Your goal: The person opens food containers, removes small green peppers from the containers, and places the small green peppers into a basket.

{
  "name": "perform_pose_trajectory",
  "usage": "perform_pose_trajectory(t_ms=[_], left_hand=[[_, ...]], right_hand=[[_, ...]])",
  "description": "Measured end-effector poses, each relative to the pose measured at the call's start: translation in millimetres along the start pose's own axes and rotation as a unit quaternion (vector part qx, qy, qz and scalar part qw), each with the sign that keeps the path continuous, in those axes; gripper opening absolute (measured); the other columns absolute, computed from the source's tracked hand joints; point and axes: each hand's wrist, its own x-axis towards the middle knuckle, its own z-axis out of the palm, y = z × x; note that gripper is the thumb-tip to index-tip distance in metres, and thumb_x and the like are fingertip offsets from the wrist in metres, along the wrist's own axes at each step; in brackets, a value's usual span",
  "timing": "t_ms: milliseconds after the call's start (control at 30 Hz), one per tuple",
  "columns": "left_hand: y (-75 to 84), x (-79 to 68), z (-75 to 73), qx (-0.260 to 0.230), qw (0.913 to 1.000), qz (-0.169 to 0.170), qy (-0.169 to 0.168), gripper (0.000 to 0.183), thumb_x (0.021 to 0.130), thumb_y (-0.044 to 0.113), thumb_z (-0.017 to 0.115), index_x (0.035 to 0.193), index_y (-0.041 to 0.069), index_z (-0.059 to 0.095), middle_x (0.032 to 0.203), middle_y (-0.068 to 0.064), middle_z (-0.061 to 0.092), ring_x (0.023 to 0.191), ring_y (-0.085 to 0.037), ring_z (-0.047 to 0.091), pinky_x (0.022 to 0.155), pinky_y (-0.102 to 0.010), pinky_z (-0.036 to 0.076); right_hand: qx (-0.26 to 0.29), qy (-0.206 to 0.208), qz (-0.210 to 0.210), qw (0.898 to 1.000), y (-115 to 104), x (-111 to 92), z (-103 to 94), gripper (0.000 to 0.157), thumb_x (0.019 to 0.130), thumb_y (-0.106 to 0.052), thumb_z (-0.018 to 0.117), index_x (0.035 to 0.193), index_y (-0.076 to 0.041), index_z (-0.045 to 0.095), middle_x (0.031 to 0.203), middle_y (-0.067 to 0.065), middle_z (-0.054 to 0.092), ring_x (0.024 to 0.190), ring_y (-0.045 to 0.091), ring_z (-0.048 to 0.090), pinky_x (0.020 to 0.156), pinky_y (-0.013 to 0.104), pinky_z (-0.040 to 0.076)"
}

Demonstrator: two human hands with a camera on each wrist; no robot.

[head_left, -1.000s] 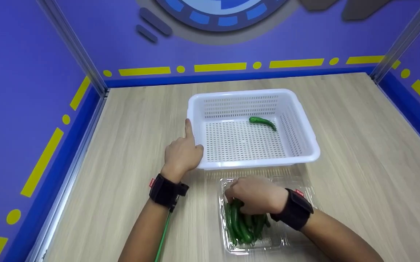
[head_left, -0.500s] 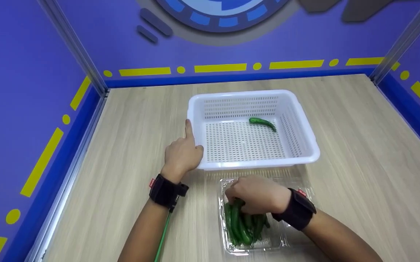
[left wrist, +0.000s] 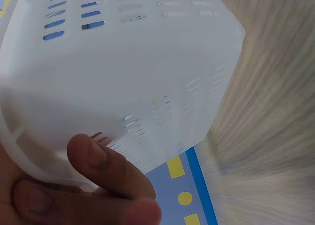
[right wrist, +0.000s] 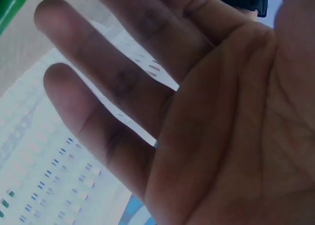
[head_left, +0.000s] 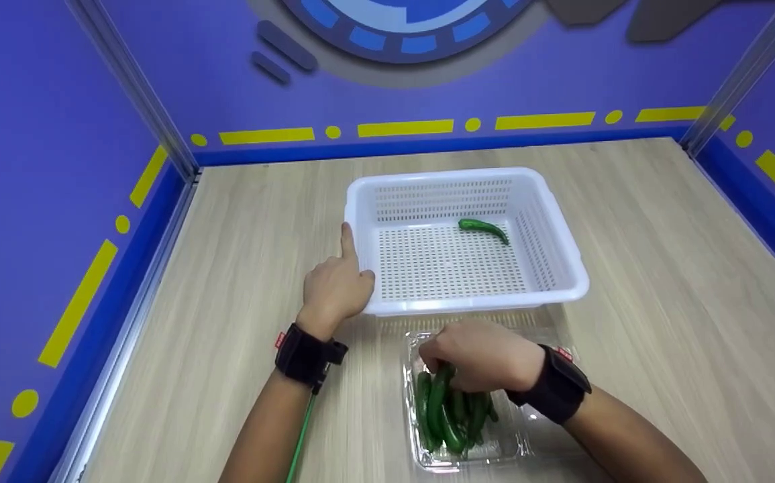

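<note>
"Where do we see the green peppers (head_left: 455,435)?"
"Bunched in the clear tray (head_left: 506,439), beneath the right hand (head_left: 484,355); another pepper (head_left: 482,227) lies inside the white basket (head_left: 468,304)."
"And its fingers (head_left: 431,352)?"
"They pinch one pepper's (head_left: 437,402) upper end; the left hand (head_left: 338,285) grips the basket's rim."
"Any change?"
"We notice the right hand has shifted slightly rightward."

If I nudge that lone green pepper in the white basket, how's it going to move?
The lone green pepper curves and tapers, so it would probably swivel rather than roll far. Its shiny skin may feel slightly slippery. The perforated floor of the white basket might catch its tip.
</note>
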Motion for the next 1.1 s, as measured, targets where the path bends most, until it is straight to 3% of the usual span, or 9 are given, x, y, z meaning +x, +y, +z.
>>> perform_pose_trajectory(t_ms=[533,800,1100], left_hand=[[0.3,0.7,-0.1,0.003,1.0,0.002,0.005,0.088,0.095,0.028,0.047,0.163,0.002,-0.001,0.068,-0.008,0.061,0.057,-0.024,0.057,0.049,-0.038,0.038],[0.4,0.5,0.0,0.008,1.0,0.004,0.005,0.087,0.095,0.028,0.047,0.163,0.002,0.0,0.068,-0.009,0.061,0.057,-0.024,0.057,0.048,-0.037,0.038],[0.7,0.5,0.1,0.005,1.0,0.001,0.005,0.087,0.095,0.029,0.047,0.164,0.003,0.0,0.068,-0.009,0.062,0.057,-0.024,0.057,0.048,-0.038,0.038]], right_hand=[[0.01,0.005,-0.012,1.0,1,-6,-10.7,0.027,0.067,0.002,0.075,0.08,-0.02,0.065,0.073,-0.011,0.065,0.063,0.004,0.056,0.06,0.023,0.049],[0.018,0.007,-0.004,1.0,1,-11,-18.4,0.027,0.07,-0.009,0.086,0.08,-0.021,0.064,0.073,-0.012,0.064,0.065,0.003,0.056,0.061,0.024,0.048],[0.025,0.013,-0.008,1.0,3,-14,-23.4,0.025,0.072,-0.012,0.086,0.079,-0.021,0.064,0.072,-0.012,0.063,0.064,0.002,0.053,0.06,0.022,0.046]])
